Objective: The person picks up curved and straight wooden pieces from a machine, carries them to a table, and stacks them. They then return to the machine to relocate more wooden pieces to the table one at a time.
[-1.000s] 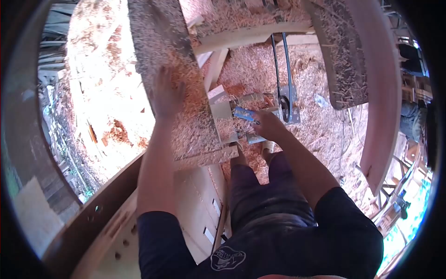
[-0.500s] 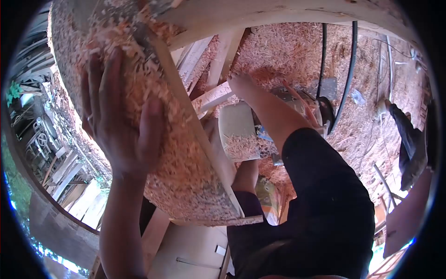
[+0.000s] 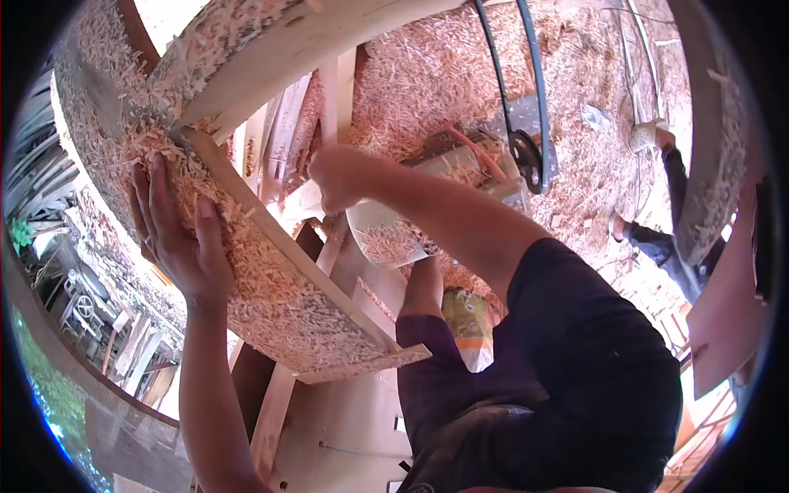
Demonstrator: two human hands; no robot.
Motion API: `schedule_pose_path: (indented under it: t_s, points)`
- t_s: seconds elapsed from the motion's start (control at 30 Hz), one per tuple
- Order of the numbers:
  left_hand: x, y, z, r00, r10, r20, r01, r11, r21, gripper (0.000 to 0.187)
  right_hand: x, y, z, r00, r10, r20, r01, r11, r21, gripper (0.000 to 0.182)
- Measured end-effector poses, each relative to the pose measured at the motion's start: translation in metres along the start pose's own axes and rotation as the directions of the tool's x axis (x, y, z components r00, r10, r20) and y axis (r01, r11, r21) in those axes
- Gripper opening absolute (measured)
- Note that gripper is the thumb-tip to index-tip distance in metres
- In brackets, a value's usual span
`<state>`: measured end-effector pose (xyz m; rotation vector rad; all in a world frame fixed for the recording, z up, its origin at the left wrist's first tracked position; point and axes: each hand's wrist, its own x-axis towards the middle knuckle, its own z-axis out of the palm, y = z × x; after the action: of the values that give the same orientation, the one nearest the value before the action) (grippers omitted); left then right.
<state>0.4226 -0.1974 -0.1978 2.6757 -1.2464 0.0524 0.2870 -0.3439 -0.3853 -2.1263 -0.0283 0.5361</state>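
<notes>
Left hand (image 3: 185,242) laid open, fingers slightly spread, on shavings (image 3: 263,283) strewn over desk (image 3: 288,239); nothing seen gripped. Right hand (image 3: 339,178) curled into fist at pale wood piece (image 3: 302,202); whether wood is gripped cannot be told. Wood piece seen beside desk's long edge. Belt (image 3: 539,90) looped round pulley (image 3: 524,156). Person's leg (image 3: 675,179) seen at right.

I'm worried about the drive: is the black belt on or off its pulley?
On: the black belt loops around the pulley, with its two strands leading away from it.
</notes>
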Motion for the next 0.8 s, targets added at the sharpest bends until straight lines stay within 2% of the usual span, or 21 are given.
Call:
schedule_pose_path:
  t_s: [0.1,0.13,0.2,0.3,0.33,0.4,0.47,0.57,0.6,0.63,0.7,0.73,0.77,0.8]
  points:
    - [0.0,0.006,-0.004,1.0,-0.013,0.021,0.012,0.999,0.047,0.066,-0.048,-0.01,-0.06,0.997,0.073,-0.022,-0.07,0.991,0.116,0.032]
    - [0.001,0.008,-0.004,1.0,-0.022,0.016,0.021,0.998,0.056,0.066,-0.067,-0.017,-0.076,0.997,0.071,-0.034,-0.07,0.997,0.026,0.031]
    - [-0.001,0.008,-0.007,0.999,-0.043,0.018,0.041,0.996,0.075,0.065,-0.112,-0.033,-0.116,0.988,0.153,0.025,-0.153,0.988,0.002,0.032]
    - [-0.003,0.009,-0.011,0.995,-0.089,0.051,0.083,0.99,0.112,0.064,-0.191,-0.061,-0.149,0.966,0.246,-0.077,-0.248,0.969,-0.021,0.04]
    - [-0.004,0.01,-0.011,0.991,-0.117,0.066,0.103,0.979,0.177,0.064,-0.217,-0.074,-0.161,0.956,0.271,-0.11,-0.276,0.96,-0.035,0.043]
    - [-0.003,0.014,-0.015,0.989,-0.13,0.071,0.116,0.978,0.173,0.064,-0.272,-0.114,-0.178,0.909,0.238,-0.341,-0.276,0.959,-0.066,0.043]
    - [-0.004,0.012,-0.016,0.989,-0.139,0.053,0.126,0.974,0.189,0.064,-0.31,-0.153,-0.196,0.889,0.284,-0.358,-0.328,0.942,-0.068,0.042]
    - [-0.005,0.011,-0.017,0.997,-0.071,-0.014,0.073,0.983,0.168,0.06,-0.355,-0.218,-0.217,0.855,0.334,-0.396,-0.395,0.915,-0.079,0.039]
    - [-0.004,0.022,-0.026,0.996,-0.094,0.007,0.091,0.976,0.199,0.061,-0.367,-0.242,-0.224,0.843,0.341,-0.417,-0.41,0.908,-0.084,0.037]
    - [-0.003,0.01,-0.008,0.997,0.034,-0.062,-0.029,0.997,0.078,0.065,-0.379,-0.265,-0.233,0.838,0.32,-0.442,-0.409,0.904,-0.121,0.035]
    - [-0.022,0.08,-0.033,0.983,0.132,0.125,-0.096,0.961,-0.258,0.085,-0.402,-0.307,-0.252,0.828,0.291,-0.48,-0.418,0.89,-0.182,0.032]
    - [-0.032,0.115,-0.046,0.96,0.179,0.216,-0.075,0.906,-0.417,0.096,-0.413,-0.326,-0.263,0.828,0.285,-0.483,-0.433,0.872,-0.229,0.031]
    - [-0.039,0.153,-0.063,0.919,0.356,0.167,-0.214,0.809,-0.547,0.107,-0.421,-0.346,-0.276,0.832,0.27,-0.485,-0.44,0.854,-0.279,0.03]
    - [-0.04,0.185,-0.077,0.845,0.514,0.15,-0.339,0.731,-0.592,0.101,-0.427,-0.369,-0.287,0.837,0.238,-0.494,-0.441,0.826,-0.35,0.027]
